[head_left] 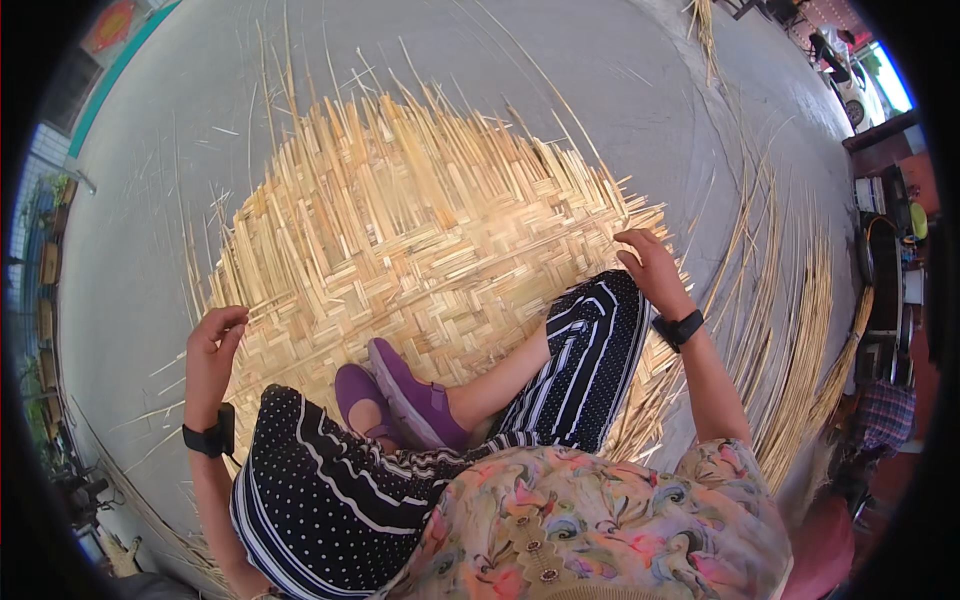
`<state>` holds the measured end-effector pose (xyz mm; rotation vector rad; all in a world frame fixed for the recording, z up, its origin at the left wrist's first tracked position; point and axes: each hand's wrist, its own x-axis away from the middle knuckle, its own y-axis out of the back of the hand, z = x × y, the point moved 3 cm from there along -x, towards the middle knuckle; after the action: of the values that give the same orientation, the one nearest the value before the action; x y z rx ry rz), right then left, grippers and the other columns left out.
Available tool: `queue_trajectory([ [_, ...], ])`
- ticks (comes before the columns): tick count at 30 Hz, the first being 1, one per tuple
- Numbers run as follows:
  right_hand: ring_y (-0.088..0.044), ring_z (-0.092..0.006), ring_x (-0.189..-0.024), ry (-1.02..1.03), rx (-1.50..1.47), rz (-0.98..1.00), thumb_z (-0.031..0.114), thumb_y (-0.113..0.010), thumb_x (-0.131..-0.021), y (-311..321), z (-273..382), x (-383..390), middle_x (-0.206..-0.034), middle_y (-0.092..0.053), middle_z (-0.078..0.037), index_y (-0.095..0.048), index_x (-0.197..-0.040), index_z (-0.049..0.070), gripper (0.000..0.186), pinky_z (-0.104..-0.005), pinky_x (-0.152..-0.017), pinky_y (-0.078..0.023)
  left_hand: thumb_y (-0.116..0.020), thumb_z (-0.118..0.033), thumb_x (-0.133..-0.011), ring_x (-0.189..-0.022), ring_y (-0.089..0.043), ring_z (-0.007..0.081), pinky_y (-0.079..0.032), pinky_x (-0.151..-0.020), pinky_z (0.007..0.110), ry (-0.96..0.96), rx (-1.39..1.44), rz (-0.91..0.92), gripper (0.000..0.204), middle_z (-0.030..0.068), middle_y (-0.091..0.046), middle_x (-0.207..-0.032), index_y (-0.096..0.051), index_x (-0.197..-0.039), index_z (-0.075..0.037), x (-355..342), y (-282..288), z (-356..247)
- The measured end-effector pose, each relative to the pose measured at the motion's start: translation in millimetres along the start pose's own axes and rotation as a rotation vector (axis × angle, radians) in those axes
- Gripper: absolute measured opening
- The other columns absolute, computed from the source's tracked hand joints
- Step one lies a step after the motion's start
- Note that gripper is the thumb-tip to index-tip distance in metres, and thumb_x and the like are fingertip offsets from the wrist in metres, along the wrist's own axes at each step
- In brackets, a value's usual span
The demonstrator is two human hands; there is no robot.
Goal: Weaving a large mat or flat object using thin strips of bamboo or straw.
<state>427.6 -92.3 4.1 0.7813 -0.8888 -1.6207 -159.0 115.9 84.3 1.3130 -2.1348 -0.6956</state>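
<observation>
A woven mat (420, 230) of pale straw-coloured strips lies on the ground, with long loose ends along its far edge. My left hand (222, 335) is at the mat's left side, fingers curled close together among thin strips; what they hold is unclear. My right hand (645, 260) hovers by the right edge, fingers loosely bent, thumb and index apart, close to strip ends. Both wrists wear dark bands. My legs in black-and-white patterned trousers (330, 480) and purple shoes (420, 390) rest on the mat.
Bundles of long dry strips (800, 340) lie along the right on grey concrete (130, 250), more at the top (700, 30). Assorted objects (895, 280) line the right wall. A person (830, 50) is by a white car (855, 100) at upper right. Planters (48, 260) line the left.
</observation>
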Motion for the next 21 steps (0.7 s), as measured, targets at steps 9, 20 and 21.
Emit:
queue_trajectory([
  [9,-0.06,-0.0255,-0.108,-0.201,-0.191,0.104,0.027,-0.063,-0.094,26.7,-11.8,72.7,-0.114,-0.065,-0.014,-0.06,-0.121,0.0,0.038,-0.0364,-0.095,-0.046,-0.061,-0.054,-0.092,-0.109,-0.062,0.0209,-0.047,-0.095,0.034,-0.185,0.351,0.071,0.056,0.0114,-0.066,-0.112,-0.067,-0.11,-0.002,184.5,77.9,-90.5],
  [20,-0.06,-0.0217,-0.115,-0.128,-1.242,0.057,0.049,-0.045,-0.101,72.2,60.0,96.3,-0.126,-0.063,-0.015,-0.052,-0.135,-0.001,0.061,-0.034,-0.105,-0.045,-0.038,-0.062,-0.095,-0.101,-0.066,0.0306,-0.052,-0.095,0.044,-0.148,0.867,-0.021,0.073,0.0223,-0.066,-0.107,-0.061,-0.11,0.006,312.9,19.0,-95.3],
  [21,-0.06,-0.0217,-0.115,-0.101,-1.242,0.058,0.049,-0.045,-0.101,72.7,72.8,99.4,-0.126,-0.063,-0.015,-0.052,-0.135,-0.001,0.061,-0.034,-0.105,-0.045,-0.038,-0.062,-0.095,-0.101,-0.066,0.0306,-0.052,-0.095,0.044,-0.186,0.856,-0.019,0.073,0.0223,-0.066,-0.107,-0.061,-0.11,0.006,320.7,19.8,-96.6],
])
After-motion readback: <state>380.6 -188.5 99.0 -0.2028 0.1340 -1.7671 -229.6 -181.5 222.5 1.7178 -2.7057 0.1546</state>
